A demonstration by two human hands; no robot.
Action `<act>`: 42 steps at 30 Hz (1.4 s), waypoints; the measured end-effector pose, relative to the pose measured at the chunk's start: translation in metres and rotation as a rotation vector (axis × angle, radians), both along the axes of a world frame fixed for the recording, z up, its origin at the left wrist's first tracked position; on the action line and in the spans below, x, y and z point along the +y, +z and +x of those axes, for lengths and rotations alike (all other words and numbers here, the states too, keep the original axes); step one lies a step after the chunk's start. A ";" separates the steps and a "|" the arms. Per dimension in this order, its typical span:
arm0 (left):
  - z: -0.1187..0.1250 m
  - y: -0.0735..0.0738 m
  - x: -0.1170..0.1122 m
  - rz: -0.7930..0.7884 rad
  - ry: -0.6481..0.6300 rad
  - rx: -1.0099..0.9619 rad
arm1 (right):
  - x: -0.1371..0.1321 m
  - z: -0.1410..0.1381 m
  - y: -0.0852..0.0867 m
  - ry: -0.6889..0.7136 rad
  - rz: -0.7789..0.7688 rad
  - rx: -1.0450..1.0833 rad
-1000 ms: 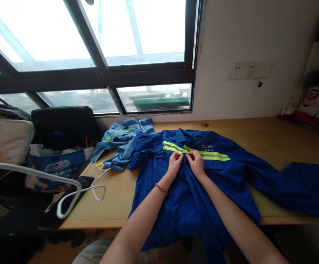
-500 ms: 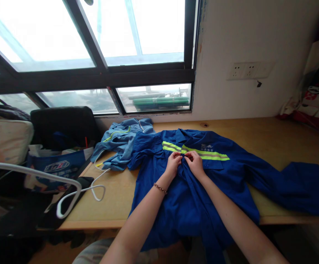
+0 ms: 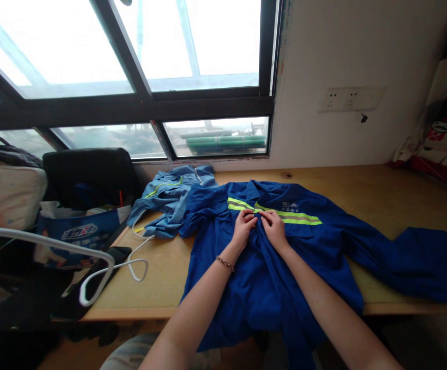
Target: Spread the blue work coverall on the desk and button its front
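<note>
A dark blue work jacket [image 3: 323, 246] with yellow-green and grey reflective bands lies spread on the table, its lower part hanging over the front edge. My left hand [image 3: 244, 226] pinches the front placket just under the chest band. Close beside it, my right hand [image 3: 272, 226] grips the other side of the same front opening. Both sets of fingertips almost meet; whatever small fastening lies between them is hidden. One sleeve stretches out to the right, while the left one is bunched up.
A light blue garment [image 3: 169, 198] lies at the table's back left, near a white cable [image 3: 140, 277]. The wooden table [image 3: 138, 298] stands below a window. Left of it are a blue bag [image 3: 78, 236], a black chair back [image 3: 92, 172] and a white curved tube [image 3: 53, 240].
My fingers have shifted slightly at the jacket's front opening, the right fingertips drawing a little closer together. The jacket itself stays in place.
</note>
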State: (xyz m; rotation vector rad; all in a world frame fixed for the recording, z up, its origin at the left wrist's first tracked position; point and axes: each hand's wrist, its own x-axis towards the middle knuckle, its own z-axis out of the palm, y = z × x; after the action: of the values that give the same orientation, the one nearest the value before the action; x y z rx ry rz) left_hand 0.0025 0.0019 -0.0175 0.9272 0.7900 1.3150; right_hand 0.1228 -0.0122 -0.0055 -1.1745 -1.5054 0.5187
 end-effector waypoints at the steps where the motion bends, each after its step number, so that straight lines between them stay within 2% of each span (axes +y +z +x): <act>1: 0.000 0.001 -0.001 -0.003 -0.008 0.002 | 0.001 0.001 0.000 0.004 -0.007 0.007; 4: -0.001 0.005 -0.003 -0.020 -0.046 -0.006 | 0.000 0.003 0.003 -0.006 -0.042 0.027; 7: -0.002 0.009 -0.003 -0.034 -0.087 -0.026 | -0.008 0.003 0.010 -0.076 -0.038 -0.023; 10: -0.004 0.009 -0.002 -0.018 -0.108 -0.048 | -0.019 0.001 0.015 -0.093 -0.036 -0.194; 17: -0.005 0.003 0.003 0.076 -0.117 0.006 | -0.045 -0.005 0.016 -0.180 -0.204 -0.642; 22: -0.004 0.001 0.011 0.099 -0.050 0.058 | -0.055 0.002 0.015 -0.099 -0.281 -0.719; 27: -0.005 -0.003 0.032 0.113 -0.009 0.132 | -0.050 0.009 0.009 0.043 -0.333 -0.493; 31: -0.007 -0.005 0.045 0.177 -0.015 0.214 | -0.043 0.013 0.006 0.122 -0.432 0.016; 33: -0.007 -0.006 0.048 0.197 -0.007 0.266 | -0.043 0.017 0.009 0.240 -0.566 0.293; 35: -0.007 -0.007 0.048 0.212 -0.008 0.308 | -0.045 0.022 0.014 0.377 -0.696 0.472; 39: -0.004 -0.007 0.045 0.233 -0.039 0.341 | -0.047 0.033 0.023 0.568 -0.846 0.600; 42: -0.006 -0.004 0.037 0.241 -0.035 0.375 | -0.045 0.036 0.021 0.587 -0.897 0.649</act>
State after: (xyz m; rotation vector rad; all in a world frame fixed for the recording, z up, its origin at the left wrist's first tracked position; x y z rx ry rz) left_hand -0.0033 0.0390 -0.0216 1.4009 0.9075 1.2394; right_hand 0.1587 -0.0571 0.0151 -1.0036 -1.0069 1.9140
